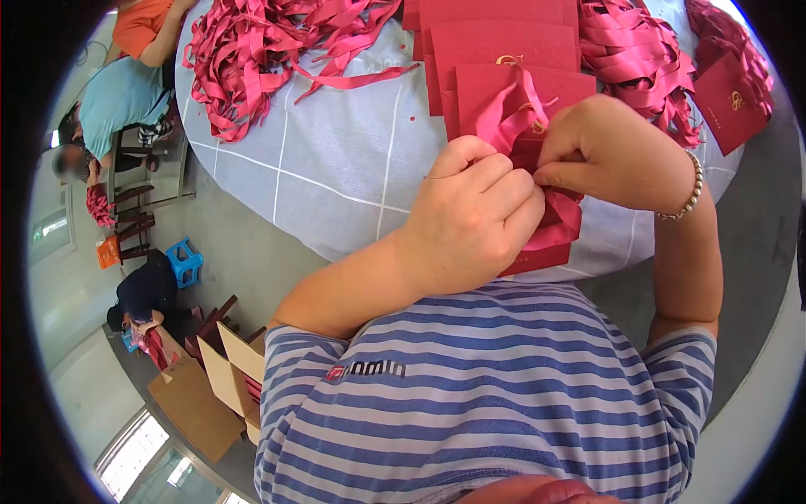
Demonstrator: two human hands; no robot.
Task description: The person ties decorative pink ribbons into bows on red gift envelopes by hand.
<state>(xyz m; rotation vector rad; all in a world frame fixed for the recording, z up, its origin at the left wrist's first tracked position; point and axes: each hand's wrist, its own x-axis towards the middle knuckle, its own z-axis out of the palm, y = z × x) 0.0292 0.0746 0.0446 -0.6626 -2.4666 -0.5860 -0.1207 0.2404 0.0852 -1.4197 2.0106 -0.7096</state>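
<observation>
My left hand (474, 218) is closed in a fist, with a red ribbon (506, 122) rising from beside its thumb. Close against it, my right hand (617, 155), with a beaded bracelet on the wrist, is bent into a pinch at the ribbon; its fingertips are partly hidden. Beneath both hands lies a red paper bag (537, 259), its lower edge showing near my striped shirt, with more ribbon lying over it. Just beyond, overlapping red bags (504, 42) with gold print are spread in a stack.
Heaps of loose red ribbon lie on the grey checked tablecloth (336, 160), one ribbon heap (243, 67) at left and another ribbon pile (634, 59) at right. A red bag (730, 101) rests at the far right. An open cardboard box (197, 403), a blue stool (185, 262) and other people are at left.
</observation>
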